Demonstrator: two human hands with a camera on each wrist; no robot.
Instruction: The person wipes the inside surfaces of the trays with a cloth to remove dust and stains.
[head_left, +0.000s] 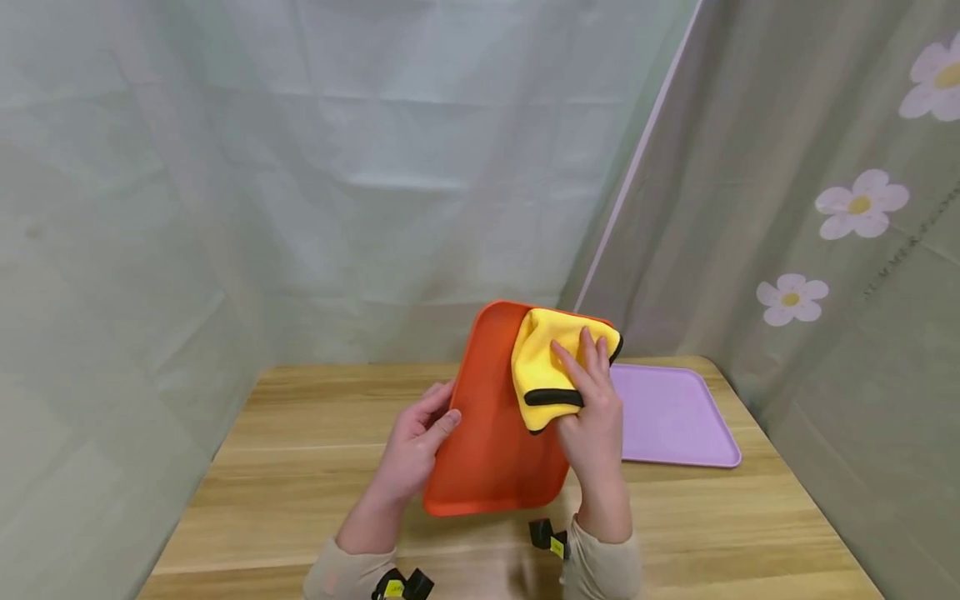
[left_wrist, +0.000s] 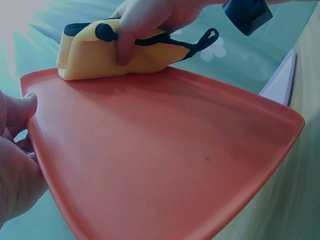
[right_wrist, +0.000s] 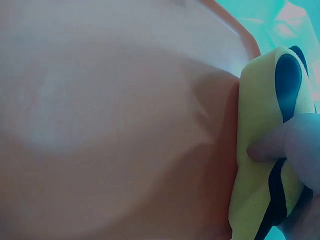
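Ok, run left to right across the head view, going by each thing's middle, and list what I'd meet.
Left grip, orange tray, yellow cloth, right grip, purple tray, printed flowers.

Held tray (head_left: 487, 458) above counter (head_left: 285, 492). Cloth (head_left: 537, 354) on its upper right, left grip (head_left: 414, 435) at left edge, other tray (head_left: 672, 417) rightward, curtain (head_left: 390, 208) behind.

Yellow cloth (head_left: 542, 360), seemingly folded, on tray (head_left: 487, 442)

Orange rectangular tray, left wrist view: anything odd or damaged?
A small dark speck sits right of centre on the orange rectangular tray, odd against its plain surface; crumb or scratch, can't tell. No cracks visible.
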